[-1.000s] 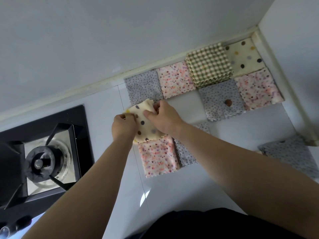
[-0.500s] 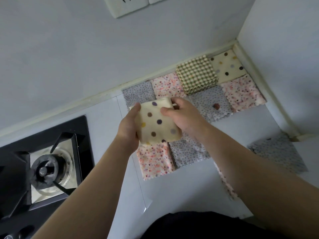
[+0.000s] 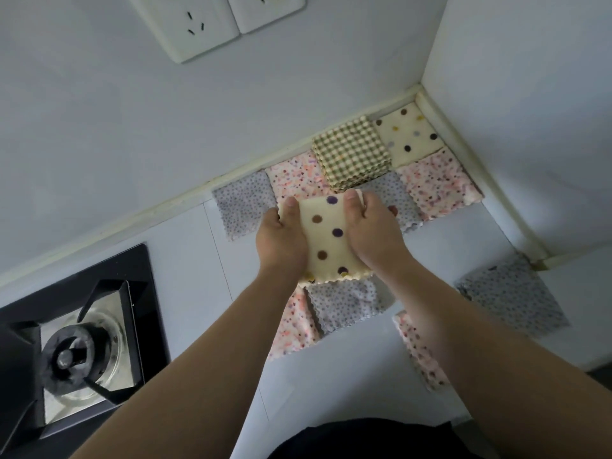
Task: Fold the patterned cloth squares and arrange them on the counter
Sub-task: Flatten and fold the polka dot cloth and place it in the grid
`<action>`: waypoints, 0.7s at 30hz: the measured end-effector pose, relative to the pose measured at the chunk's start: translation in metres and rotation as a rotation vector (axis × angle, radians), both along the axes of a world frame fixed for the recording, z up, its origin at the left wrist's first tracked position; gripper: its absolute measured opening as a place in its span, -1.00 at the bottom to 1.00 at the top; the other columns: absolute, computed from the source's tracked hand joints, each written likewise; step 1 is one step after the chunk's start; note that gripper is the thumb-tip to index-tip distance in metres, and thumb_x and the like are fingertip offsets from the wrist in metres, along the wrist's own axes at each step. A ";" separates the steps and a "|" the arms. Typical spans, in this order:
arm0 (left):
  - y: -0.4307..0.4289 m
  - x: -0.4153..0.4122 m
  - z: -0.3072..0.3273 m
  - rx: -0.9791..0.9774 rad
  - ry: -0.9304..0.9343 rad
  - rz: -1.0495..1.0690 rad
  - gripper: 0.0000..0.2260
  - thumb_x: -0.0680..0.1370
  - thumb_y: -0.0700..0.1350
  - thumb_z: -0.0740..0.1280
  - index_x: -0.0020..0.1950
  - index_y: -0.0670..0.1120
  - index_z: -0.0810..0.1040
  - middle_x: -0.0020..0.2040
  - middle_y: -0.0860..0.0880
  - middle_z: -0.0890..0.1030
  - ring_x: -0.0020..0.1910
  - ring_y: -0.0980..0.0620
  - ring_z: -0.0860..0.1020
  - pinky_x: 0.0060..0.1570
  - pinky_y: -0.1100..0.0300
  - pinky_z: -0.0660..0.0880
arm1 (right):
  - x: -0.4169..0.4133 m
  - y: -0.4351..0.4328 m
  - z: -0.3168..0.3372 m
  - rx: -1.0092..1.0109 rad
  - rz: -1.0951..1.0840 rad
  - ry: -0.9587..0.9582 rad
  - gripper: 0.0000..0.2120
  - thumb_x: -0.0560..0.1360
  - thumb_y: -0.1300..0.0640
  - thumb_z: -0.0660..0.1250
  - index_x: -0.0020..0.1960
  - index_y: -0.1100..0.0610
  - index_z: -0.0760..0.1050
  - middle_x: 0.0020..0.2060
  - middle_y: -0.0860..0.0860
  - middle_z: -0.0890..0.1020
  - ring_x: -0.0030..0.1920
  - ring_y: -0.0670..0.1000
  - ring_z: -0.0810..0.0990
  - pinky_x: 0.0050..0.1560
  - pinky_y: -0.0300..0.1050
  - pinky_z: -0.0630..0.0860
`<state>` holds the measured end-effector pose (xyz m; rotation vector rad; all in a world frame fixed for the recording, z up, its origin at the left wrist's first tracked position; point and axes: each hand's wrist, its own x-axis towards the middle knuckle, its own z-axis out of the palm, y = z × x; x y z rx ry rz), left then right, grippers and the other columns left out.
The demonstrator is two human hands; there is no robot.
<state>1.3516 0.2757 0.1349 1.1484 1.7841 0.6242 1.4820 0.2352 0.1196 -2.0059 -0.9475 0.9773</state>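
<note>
A cream cloth square with coloured dots (image 3: 328, 240) is held above the white counter (image 3: 205, 260). My left hand (image 3: 281, 236) grips its left edge and my right hand (image 3: 371, 233) grips its right edge, thumbs on top. Under it lie a pink speckled square (image 3: 294, 326) and a grey dotted square (image 3: 347, 303). Along the back wall sit a grey dotted square (image 3: 243, 207), a pink speckled one (image 3: 294, 175), a stack of green checked squares (image 3: 352, 154) and a cream dotted square (image 3: 407, 134).
A black gas hob with a burner (image 3: 73, 356) fills the left side. Another pink speckled square (image 3: 440, 183) lies by the right wall, a loose grey dotted cloth (image 3: 513, 293) lies at right, a pink one (image 3: 420, 352) is partly under my right forearm. Wall sockets (image 3: 212, 18) are above.
Both hands lifted the cream dotted cloth off the counter and now hold it flat by both side edges, slightly farther right. The camera tilted up toward the wall.
</note>
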 end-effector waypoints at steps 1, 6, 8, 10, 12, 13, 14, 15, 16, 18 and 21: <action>0.002 0.004 -0.001 0.025 0.015 -0.007 -0.61 0.67 0.22 0.15 0.00 -0.09 0.51 -0.13 -0.03 0.62 -0.16 0.01 0.60 -0.24 0.11 0.52 | 0.005 0.000 -0.002 0.017 -0.010 -0.014 -0.65 0.71 -0.14 0.03 0.01 0.10 0.40 -0.22 -0.09 0.51 -0.23 -0.18 0.46 -0.29 -0.19 0.32; 0.012 0.035 -0.004 0.091 0.067 -0.050 -0.62 0.68 0.18 0.15 -0.06 -0.11 0.48 -0.18 -0.04 0.58 -0.22 0.00 0.57 -0.27 0.09 0.54 | 0.034 0.008 -0.007 0.065 -0.040 -0.108 -0.66 0.71 -0.09 0.08 -0.07 0.13 0.38 -0.28 -0.07 0.49 -0.28 -0.17 0.44 -0.36 -0.35 0.26; 0.017 0.048 -0.007 0.077 0.074 -0.047 -0.61 0.68 0.19 0.14 -0.05 -0.11 0.50 -0.17 -0.03 0.58 -0.19 -0.02 0.58 -0.23 0.05 0.57 | 0.047 0.013 -0.010 0.077 -0.050 -0.127 -0.64 0.71 -0.10 0.09 -0.08 0.15 0.39 -0.27 -0.04 0.51 -0.27 -0.12 0.46 -0.31 -0.23 0.31; 0.024 0.061 -0.010 0.007 0.074 -0.029 -0.56 0.67 0.24 0.13 0.00 -0.10 0.54 -0.13 -0.04 0.60 -0.14 -0.03 0.60 -0.12 -0.01 0.60 | 0.058 0.019 -0.010 0.069 -0.066 -0.137 -0.63 0.70 -0.13 0.09 -0.14 0.09 0.37 -0.28 -0.03 0.51 -0.27 -0.10 0.47 -0.29 -0.10 0.32; 0.032 0.074 -0.012 -0.132 0.068 -0.013 -0.51 0.64 0.31 0.10 -0.03 -0.08 0.56 -0.08 -0.05 0.63 -0.10 -0.04 0.61 -0.04 -0.01 0.61 | 0.069 0.024 -0.009 0.060 -0.072 -0.138 -0.64 0.70 -0.13 0.09 -0.20 0.02 0.30 -0.30 -0.06 0.49 -0.29 -0.12 0.44 -0.32 -0.15 0.30; 0.036 0.080 -0.012 -0.199 0.044 -0.003 -0.49 0.62 0.34 0.09 -0.07 -0.07 0.55 -0.06 -0.06 0.65 -0.08 -0.05 0.63 0.00 -0.01 0.61 | 0.075 0.027 -0.009 0.060 -0.065 -0.140 -0.64 0.70 -0.13 0.09 -0.21 0.00 0.29 -0.31 -0.07 0.48 -0.30 -0.13 0.43 -0.33 -0.19 0.28; 0.039 0.086 -0.012 -0.240 0.025 -0.003 -0.48 0.62 0.36 0.09 -0.11 -0.06 0.54 -0.07 -0.07 0.65 -0.06 -0.07 0.63 0.02 -0.02 0.61 | 0.082 0.029 -0.008 0.057 -0.057 -0.138 -0.64 0.70 -0.13 0.09 -0.20 0.01 0.30 -0.30 -0.07 0.48 -0.29 -0.13 0.43 -0.32 -0.20 0.28; 0.042 0.092 -0.013 -0.246 0.033 -0.030 -0.47 0.62 0.35 0.08 -0.12 -0.07 0.54 -0.07 -0.07 0.64 -0.06 -0.08 0.63 0.04 -0.03 0.60 | 0.089 0.032 -0.007 0.051 -0.055 -0.127 -0.64 0.70 -0.14 0.08 -0.16 0.04 0.35 -0.28 -0.07 0.49 -0.26 -0.12 0.45 -0.30 -0.19 0.28; 0.045 0.098 -0.012 -0.217 0.055 -0.066 -0.47 0.64 0.33 0.06 -0.09 -0.08 0.55 -0.08 -0.07 0.64 -0.07 -0.07 0.62 0.04 -0.03 0.60 | 0.097 0.035 -0.006 0.039 -0.062 -0.109 -0.63 0.70 -0.16 0.08 -0.09 0.08 0.41 -0.24 -0.07 0.52 -0.22 -0.09 0.48 -0.27 -0.17 0.30; 0.052 0.111 -0.014 -0.141 0.078 -0.099 -0.48 0.66 0.29 0.05 0.06 -0.10 0.57 -0.05 -0.06 0.62 -0.09 -0.04 0.59 0.01 -0.03 0.58 | 0.113 0.041 -0.001 -0.010 -0.098 -0.054 -0.62 0.69 -0.18 0.09 0.14 0.11 0.47 -0.08 -0.08 0.55 -0.10 -0.03 0.50 -0.11 -0.14 0.34; 0.066 0.134 -0.017 -0.090 0.049 -0.082 -0.53 0.67 0.26 0.06 0.17 -0.10 0.50 -0.09 0.01 0.55 -0.16 0.05 0.53 -0.22 0.09 0.48 | 0.137 0.042 0.003 -0.043 -0.147 0.068 -0.69 0.66 -0.07 0.20 0.34 0.02 0.37 -0.05 -0.10 0.55 -0.11 -0.04 0.53 -0.13 -0.17 0.41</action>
